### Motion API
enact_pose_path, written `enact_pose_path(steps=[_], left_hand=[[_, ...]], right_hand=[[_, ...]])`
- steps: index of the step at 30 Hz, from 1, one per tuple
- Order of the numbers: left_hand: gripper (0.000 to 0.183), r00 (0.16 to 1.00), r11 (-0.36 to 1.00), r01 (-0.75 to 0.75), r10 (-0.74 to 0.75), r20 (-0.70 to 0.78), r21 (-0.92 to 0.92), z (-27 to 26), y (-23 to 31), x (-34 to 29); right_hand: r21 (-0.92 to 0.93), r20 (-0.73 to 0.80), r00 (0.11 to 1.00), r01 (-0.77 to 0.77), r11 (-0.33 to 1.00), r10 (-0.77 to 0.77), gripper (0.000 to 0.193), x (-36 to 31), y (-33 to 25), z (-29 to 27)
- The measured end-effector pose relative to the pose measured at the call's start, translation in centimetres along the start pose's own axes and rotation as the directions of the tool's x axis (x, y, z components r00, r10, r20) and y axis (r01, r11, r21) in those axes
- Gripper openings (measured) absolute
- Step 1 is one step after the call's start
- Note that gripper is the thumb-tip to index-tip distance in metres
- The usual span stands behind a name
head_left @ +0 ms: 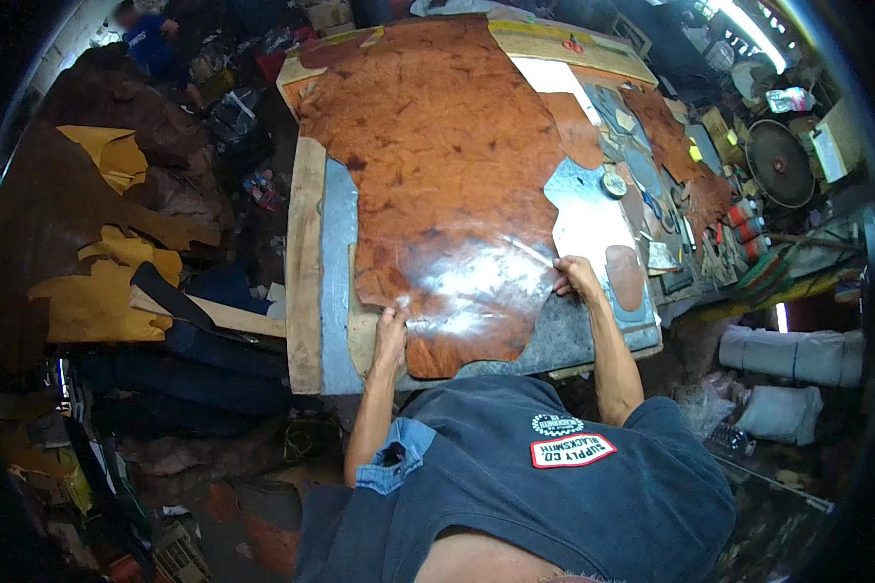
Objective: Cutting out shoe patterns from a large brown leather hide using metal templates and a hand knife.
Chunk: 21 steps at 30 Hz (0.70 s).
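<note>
A large reddish-brown leather hide (437, 146) with dark mottling covers most of the workbench (304, 243), its near part shining under the light. At the hide's near left edge, my left hand (391, 335) is closed, pinching the leather. My right hand (577, 277) grips the hide's right edge with bent fingers. A pale, thin streak lies on the leather beside the right fingertips; whether it is a fold's glare or a slim tool, I cannot tell. The hide's nearest flap reaches the bench's front edge. Beneath it shows a grey sheet (338, 262).
Right of the hide lie a white sheet (574, 209), a round tin (613, 184), and a brown leather offcut (623, 277). Red-handled scissors (573, 45) rest at the far edge. Yellow leather pieces (107, 291) pile up at left. Another person (149, 41) is at the far left.
</note>
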State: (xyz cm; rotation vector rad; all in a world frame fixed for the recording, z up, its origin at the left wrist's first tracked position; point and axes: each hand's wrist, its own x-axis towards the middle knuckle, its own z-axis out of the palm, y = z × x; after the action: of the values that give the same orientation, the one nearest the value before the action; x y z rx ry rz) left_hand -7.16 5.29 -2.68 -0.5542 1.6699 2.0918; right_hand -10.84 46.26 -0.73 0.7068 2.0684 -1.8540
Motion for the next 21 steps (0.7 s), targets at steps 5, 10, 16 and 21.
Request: enact_pose_path(steps=[5, 10, 16, 21], left_hand=[[0.022, 0.985, 0.985, -0.167, 0.164, -0.057, -0.049, 0.0, -0.4, -0.1], [0.031, 0.950, 0.934, -0.311, 0.300, 0.083, 0.176, -0.4, 0.6, -0.9], [0.043, 0.851, 0.685, -0.475, 0.517, 0.091, 0.552, -2.3, -0.3, -4.6], [0.072, 0.754, 0.028, -0.439, 0.555, 0.351, 0.898, -4.2, -2.1, -7.5]], right_hand=[[0.009, 0.001, 1.000, 0.010, 1.000, -0.010, 0.023, 0.2, -0.3, 1.0], [0.012, -0.052, 0.999, -0.001, 1.000, 0.001, 0.022, 0.9, 0.5, -0.5], [-0.009, -0.064, 0.998, 0.002, 1.000, -0.003, 0.016, -0.1, -1.4, 0.6], [-0.035, -0.074, 0.997, -0.019, 0.999, 0.017, 0.017, -0.3, -0.8, 0.6]])
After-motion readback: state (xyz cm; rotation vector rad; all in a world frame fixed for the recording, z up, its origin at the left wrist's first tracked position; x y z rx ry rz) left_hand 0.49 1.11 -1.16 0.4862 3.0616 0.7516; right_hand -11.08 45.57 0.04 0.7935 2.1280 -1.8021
